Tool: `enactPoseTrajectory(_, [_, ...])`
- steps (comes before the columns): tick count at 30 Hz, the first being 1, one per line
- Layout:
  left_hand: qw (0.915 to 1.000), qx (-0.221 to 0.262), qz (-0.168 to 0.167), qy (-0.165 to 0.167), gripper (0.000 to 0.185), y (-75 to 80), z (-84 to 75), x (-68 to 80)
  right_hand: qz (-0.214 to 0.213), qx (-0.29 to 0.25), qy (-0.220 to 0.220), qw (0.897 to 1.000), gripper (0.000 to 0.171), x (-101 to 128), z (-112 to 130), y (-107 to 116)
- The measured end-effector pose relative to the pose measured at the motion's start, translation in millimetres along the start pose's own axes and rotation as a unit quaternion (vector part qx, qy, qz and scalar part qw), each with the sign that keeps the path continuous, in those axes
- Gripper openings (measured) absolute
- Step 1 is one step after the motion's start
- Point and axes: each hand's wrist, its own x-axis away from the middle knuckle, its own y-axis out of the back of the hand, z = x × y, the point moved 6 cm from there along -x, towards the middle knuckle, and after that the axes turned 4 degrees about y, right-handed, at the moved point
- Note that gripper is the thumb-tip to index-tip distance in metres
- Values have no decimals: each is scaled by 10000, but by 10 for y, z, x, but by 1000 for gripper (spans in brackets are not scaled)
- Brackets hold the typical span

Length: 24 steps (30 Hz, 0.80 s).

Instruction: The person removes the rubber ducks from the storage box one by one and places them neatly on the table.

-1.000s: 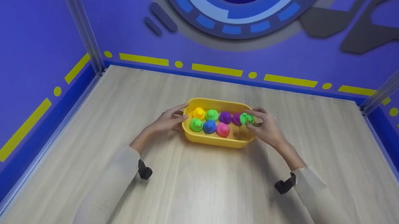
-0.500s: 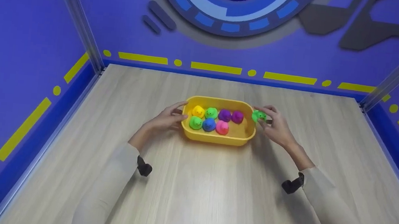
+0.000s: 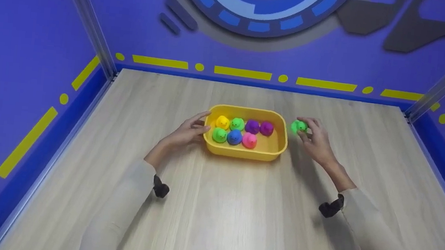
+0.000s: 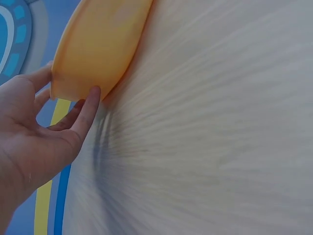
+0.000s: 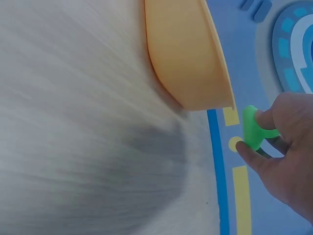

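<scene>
Left: the left hand (image 3: 185, 133) rests against the left end of the yellow tub (image 3: 244, 153) on the wooden table (image 3: 222, 215), with straight fingers (image 4: 88, 105) touching the tub's outer wall and thumb at the rim; nothing is clasped in it. Centre: the tub, an oblong plastic basin with rounded corners, holds seven small toy ducks in two rows: a yellow duck (image 3: 222, 121), a green duck (image 3: 237, 123), a purple duck (image 3: 251, 126) and a magenta-purple duck (image 3: 266, 128) behind; a second green duck (image 3: 219, 135), a blue duck (image 3: 234, 136) and a pink duck (image 3: 249, 140) in front. Right: the right hand (image 3: 315, 141) pinches a bright green duck (image 3: 298, 126) between thumb and fingertips. This duck, small, glossy and of one vivid green, is outside the tub, just beside its right end and above the table. The right wrist view shows its flat base (image 5: 251, 128) facing the tub.
</scene>
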Motion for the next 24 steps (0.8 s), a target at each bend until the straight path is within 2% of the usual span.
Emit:
enactPoseTrajectory(7, [9999,-66,75,-117,59,-39,35,8,7,157,-200,9997,38,64,-117,6])
enactPoseTrajectory(12, [9995,-202,157,-202,54,2,31,26,49,131,-207,9997,39,77,-123,29])
enactPoseTrajectory(15, [9994,-56,261,-205,54,18,29,30,55,164,-222,9996,39,81,-135,37])
enactPoseTrajectory(24, [9992,-71,354,-195,61,10,-3,24,308,154,-644,9973,37,123,-245,-43])
